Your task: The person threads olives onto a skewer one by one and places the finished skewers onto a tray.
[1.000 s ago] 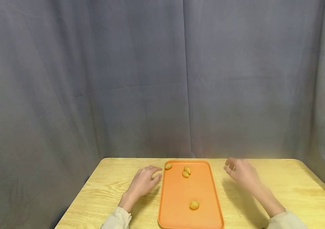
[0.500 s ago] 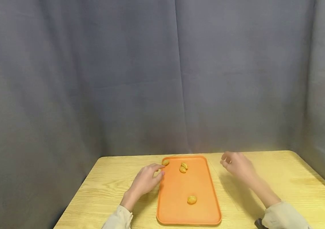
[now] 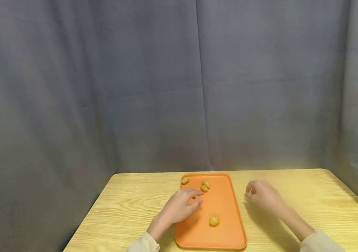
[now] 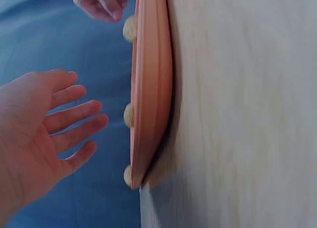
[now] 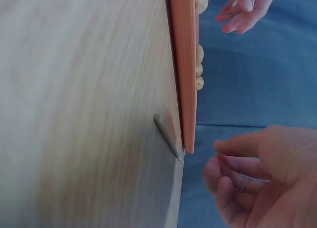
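My left hand (image 3: pixel 179 206) hovers over the left side of an orange tray (image 3: pixel 227 199), fingers spread and relaxed, holding nothing. Just beyond its fingertips two small golden-brown lumps (image 3: pixel 204 188) lie against each other. A similar lump (image 3: pixel 185 180) sits in the tray's far left corner, and another lump (image 3: pixel 214 221) lies nearer me. In the left wrist view the left palm (image 4: pixel 34 134) shows bare. Right of the tray, my right hand (image 3: pixel 265 196) hangs above the table with loosely bent fingers. The right wrist view shows nothing between its thumb and fingers.
A thin, straight stick (image 5: pixel 168 138) lies on the wooden table (image 3: pixel 128 203) along the tray's right side, close to the right hand. Grey-blue curtains (image 3: pixel 153 105) stand behind the table's far edge and along both sides.
My left hand has moved right, from beside the tray to over it. The right hand stays right of the tray, now a little lower. The lumps keep their places on the tray.
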A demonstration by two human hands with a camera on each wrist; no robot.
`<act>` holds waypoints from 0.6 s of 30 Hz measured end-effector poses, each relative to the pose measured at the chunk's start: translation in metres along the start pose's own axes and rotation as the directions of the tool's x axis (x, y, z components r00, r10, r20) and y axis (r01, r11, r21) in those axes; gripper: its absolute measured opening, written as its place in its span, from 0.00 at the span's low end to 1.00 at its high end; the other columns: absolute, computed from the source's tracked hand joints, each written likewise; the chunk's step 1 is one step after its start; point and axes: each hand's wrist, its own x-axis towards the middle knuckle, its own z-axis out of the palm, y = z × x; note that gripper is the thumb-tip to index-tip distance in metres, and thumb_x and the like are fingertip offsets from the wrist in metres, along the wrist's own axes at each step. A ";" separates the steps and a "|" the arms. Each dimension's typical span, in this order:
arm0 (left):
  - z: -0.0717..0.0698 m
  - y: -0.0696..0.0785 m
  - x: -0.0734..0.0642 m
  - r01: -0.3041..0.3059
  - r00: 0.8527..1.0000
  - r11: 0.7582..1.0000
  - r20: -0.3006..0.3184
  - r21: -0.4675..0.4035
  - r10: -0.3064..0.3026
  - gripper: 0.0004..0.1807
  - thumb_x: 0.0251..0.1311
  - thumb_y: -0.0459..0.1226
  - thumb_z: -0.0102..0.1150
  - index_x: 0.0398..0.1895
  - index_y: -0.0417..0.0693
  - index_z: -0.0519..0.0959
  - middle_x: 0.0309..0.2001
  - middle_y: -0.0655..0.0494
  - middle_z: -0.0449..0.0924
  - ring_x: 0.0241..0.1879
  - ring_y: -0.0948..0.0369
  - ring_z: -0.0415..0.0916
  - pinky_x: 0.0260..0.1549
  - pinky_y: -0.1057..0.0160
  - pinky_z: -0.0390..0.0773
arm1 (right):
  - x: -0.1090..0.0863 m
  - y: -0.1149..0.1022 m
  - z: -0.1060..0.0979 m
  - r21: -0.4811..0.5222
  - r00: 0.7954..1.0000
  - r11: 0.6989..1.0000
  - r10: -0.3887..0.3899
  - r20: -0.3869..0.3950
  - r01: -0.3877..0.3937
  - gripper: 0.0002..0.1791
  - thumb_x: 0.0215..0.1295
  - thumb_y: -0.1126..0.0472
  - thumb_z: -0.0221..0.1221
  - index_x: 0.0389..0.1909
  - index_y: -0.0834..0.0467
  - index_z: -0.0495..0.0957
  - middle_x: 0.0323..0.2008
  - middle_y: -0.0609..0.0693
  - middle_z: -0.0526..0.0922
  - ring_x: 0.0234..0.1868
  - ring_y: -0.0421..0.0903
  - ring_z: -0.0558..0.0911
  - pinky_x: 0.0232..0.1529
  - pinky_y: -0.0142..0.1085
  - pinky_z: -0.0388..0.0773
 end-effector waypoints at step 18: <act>0.020 0.029 0.000 0.000 0.995 0.998 0.097 -0.064 0.006 0.17 0.69 0.39 0.65 0.59 0.50 0.83 0.49 0.60 0.85 0.39 0.73 0.78 0.35 0.75 0.77 | -0.007 -0.001 0.012 0.189 0.994 0.976 0.101 0.035 -0.106 0.04 0.60 0.70 0.66 0.27 0.63 0.82 0.20 0.49 0.79 0.17 0.45 0.75 0.23 0.38 0.78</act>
